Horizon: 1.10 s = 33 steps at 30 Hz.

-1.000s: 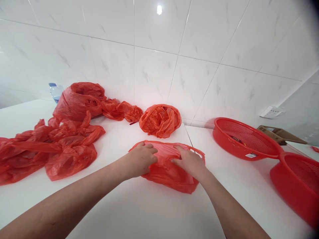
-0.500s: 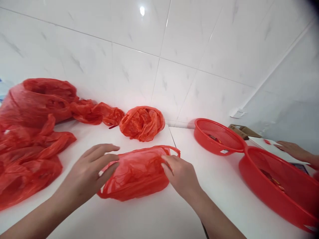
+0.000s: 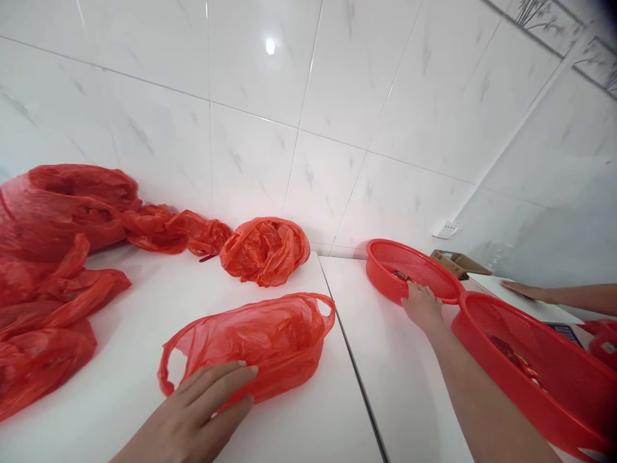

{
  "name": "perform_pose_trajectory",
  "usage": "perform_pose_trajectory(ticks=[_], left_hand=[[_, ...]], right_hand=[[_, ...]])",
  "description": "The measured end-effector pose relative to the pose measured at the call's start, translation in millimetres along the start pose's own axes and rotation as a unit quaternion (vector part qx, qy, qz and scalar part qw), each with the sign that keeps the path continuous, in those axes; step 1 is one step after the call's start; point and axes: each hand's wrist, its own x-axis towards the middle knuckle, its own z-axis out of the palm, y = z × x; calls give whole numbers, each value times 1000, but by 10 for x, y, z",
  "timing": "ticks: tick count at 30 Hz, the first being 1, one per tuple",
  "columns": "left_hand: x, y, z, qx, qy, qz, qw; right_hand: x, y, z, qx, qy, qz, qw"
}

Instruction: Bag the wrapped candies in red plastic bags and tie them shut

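Observation:
A red plastic bag [image 3: 260, 334] lies flattened on the table in front of me, with a loop handle at each end. My left hand [image 3: 197, 408] rests over the bag's front left edge. Its fingers are stretched out and it grips nothing. Off to the right, my right hand [image 3: 424, 307] is at the near rim of the farther red basket [image 3: 448, 276], its fingers apart. A few small wrapped pieces [image 3: 401, 275] lie inside that basket. Whether the fingertips touch the rim cannot be made out.
A nearer red basket [image 3: 530, 411] holds more wrapped pieces. Bunched red bags [image 3: 265, 251] stand by the wall, with a large red heap [image 3: 72, 212] at left. A cardboard box [image 3: 460, 262] sits behind the baskets. Another person's hand [image 3: 527, 290] lies on a white surface.
My right hand has left the bag and moved right to the farther basket. My left hand has shifted down and right over the bag's front. The view has tilted slightly.

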Motion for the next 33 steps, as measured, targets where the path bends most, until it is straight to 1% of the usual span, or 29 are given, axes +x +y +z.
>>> perform_pose_trajectory(ticks=[3,5,7,10,14,18,20,23,26,27,29,31,33], left_hand=[[122,5,58,48,-57,75,994],[157,25,129,59,-68,92,992],[158,42,216,58,-61,100,991],[116,34,342,75,-38,96,992],[26,-31,447,126,-50,78,988],[-38,-104,508,94,-53,43,993],[-55,-135,541,66,-46,27,996],[-71,-168,590,38,-34,18,999],[-86,-184,623,8,-18,7,1000],[-92,-189,630,2,-11,3,1000],[-105,-204,642,-2,-3,4,1000],[-122,-224,658,-4,0,9,1000],[-144,-246,683,-8,-3,6,1000]], right_hand=[[-43,-79,26,3,-2,-7,1000],[-123,-169,39,3,10,-13,1000],[-226,-263,43,4,25,-28,999],[-375,-379,48,14,45,-69,997],[-454,-426,65,43,62,-114,991],[-456,-363,42,80,76,-140,984],[-515,-328,2,95,81,-150,981],[-740,-292,-87,107,83,-173,976],[-1090,-203,-204,107,93,-189,972],[-1215,-138,-247,101,109,-181,972],[-1453,65,-335,84,167,-131,974],[-1662,360,-411,63,254,-42,964],[-1834,714,-454,32,335,73,939]])
